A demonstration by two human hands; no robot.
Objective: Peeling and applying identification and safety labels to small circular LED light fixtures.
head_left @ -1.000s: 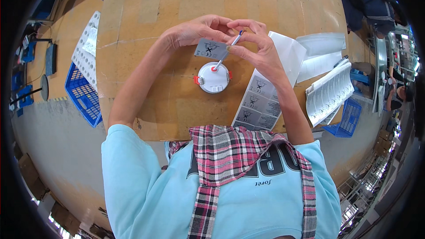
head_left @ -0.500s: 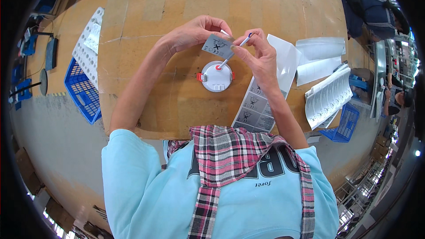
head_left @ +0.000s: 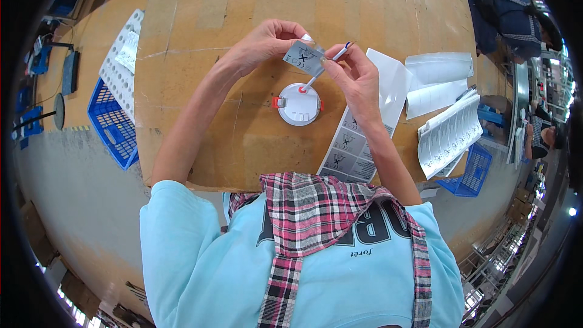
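Note:
A round white lamp fitting (head_left: 299, 108) with red-orange clips on its sides lies on the table in front of me. From its red grommet a white cable (head_left: 314, 78) runs up to my right hand (head_left: 357, 79), whose fingers pinch it near the end, where thin coloured wires stick out. My left hand (head_left: 267, 41) pinches the upper edge of a silver-grey printed label (head_left: 302, 57). The label's right end meets the cable and my right fingertips; whether it is stuck there I cannot tell. Beneath my right forearm lies a sheet of the same labels (head_left: 347, 150).
At the right lie white backing sheets (head_left: 438, 82) and a stack of label sheets (head_left: 450, 133). Blue plastic baskets stand beyond the table, one left (head_left: 113, 123), one right (head_left: 469, 171). A white tray with round holes (head_left: 119, 64) rests at the left. Another person (head_left: 516, 18) is at upper right.
The label and the cable have moved slightly to the right, and the label sits a little higher. The lamp fitting has shifted very slightly. Both hands keep their pinch.

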